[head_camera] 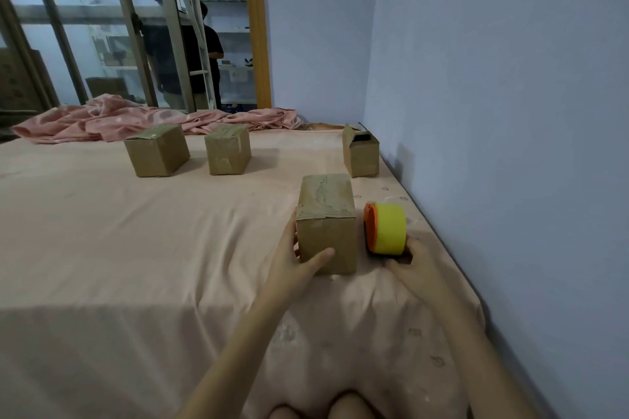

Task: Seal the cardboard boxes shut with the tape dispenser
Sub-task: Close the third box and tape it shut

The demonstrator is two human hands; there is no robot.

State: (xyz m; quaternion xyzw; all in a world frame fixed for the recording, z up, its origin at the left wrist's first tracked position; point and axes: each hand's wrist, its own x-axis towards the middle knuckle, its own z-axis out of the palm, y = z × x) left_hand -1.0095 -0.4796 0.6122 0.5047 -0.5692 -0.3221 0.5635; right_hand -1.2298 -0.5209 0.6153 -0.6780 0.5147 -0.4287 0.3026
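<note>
A taped cardboard box [326, 214] stands on the bed in front of me. My left hand [294, 262] grips its near left corner, thumb across the front face and fingers along the left side. Just right of the box sits the tape dispenser [386, 228], orange with a yellow roll. My right hand [413, 265] holds the dispenser from behind, its fingers partly hidden by it. Two more taped boxes [156, 150] [227, 152] stand farther back. A box with raised flaps [360, 155] sits at the back right, near the wall.
The bed's pink sheet [136, 248] spreads wide to the left. A crumpled pink blanket [136, 119] lies along the far edge. A blue wall [510, 112] runs close along the right side. A glass partition [102, 27] stands behind, with a person beyond it. My knees [323, 408] show at the bottom.
</note>
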